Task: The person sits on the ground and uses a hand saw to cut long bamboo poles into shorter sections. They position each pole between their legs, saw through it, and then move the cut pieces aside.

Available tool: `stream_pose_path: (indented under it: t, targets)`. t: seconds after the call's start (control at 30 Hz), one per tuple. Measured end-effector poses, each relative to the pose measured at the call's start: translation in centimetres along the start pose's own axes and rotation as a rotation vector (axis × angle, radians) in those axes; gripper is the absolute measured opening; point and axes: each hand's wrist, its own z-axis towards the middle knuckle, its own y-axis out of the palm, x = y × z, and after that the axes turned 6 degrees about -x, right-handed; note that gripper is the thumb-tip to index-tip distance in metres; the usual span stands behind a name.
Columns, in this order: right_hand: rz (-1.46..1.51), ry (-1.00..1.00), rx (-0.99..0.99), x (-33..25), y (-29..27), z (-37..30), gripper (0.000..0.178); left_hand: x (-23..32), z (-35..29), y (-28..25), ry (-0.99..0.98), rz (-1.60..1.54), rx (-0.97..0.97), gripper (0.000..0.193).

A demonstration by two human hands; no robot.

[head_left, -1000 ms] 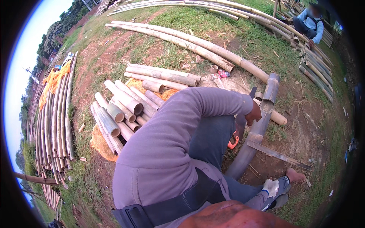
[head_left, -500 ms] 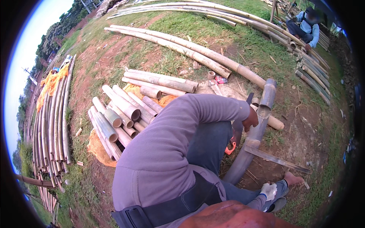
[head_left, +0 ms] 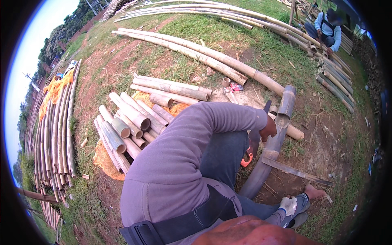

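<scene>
My left hand (head_left: 267,130), bare below a mauve sleeve, hangs past my bent knee against the left side of a thick grey bamboo pole (head_left: 272,143). Its fingers are curled downward; I cannot make out what is in them. Close behind this hand stands a dark saw blade (head_left: 255,141), with an orange handle (head_left: 246,159) below it. Near the pole's far end, a notch (head_left: 282,119) opens its wall. My right hand (head_left: 289,206), in a white glove, lies closed by my lower leg; its contents are hidden. A long flat metal blade (head_left: 298,171) crosses the pole.
Cut bamboo tubes (head_left: 130,122) lie piled on orange netting (head_left: 107,161) to the left. Long poles (head_left: 196,53) stretch across the grass ahead. More poles (head_left: 53,134) are stacked far left. Another person (head_left: 328,28) sits at far right beside greenish bamboo pieces (head_left: 337,83).
The person at far right has shifted posture, with the head and arms in a slightly different place. My hands, the pole and the blades look almost the same.
</scene>
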Motion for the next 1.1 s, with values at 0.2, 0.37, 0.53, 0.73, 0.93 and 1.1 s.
stream_pose_path:
  t: [0.2,0.37,0.53,0.73,0.93,1.1]
  targets:
    - [0.002,0.002,-0.006,0.1,0.1,0.3,0.036,0.5,-0.3,-0.7,-0.006,0.015,-0.016,0.071]
    - [-0.001,0.005,0.001,0.4,0.5,0.6,0.036,0.7,-0.5,-1.0,0.000,0.033,-0.023,0.071]
    - [0.018,-0.028,-0.022,-0.3,-0.4,-0.3,0.035,0.0,-0.6,0.3,0.001,-0.007,-0.004,0.071]
    - [0.052,-0.027,-0.003,0.6,1.1,0.4,0.032,0.8,-1.1,-0.8,-0.030,-0.014,-0.024,0.073]
    - [0.017,-0.031,0.044,0.1,1.1,1.0,0.033,2.5,-4.8,-2.6,-0.077,-0.024,-0.018,0.073]
    - [0.041,-0.018,0.046,0.2,0.8,0.8,0.032,2.6,-4.8,-2.9,-0.071,-0.053,-0.036,0.072]
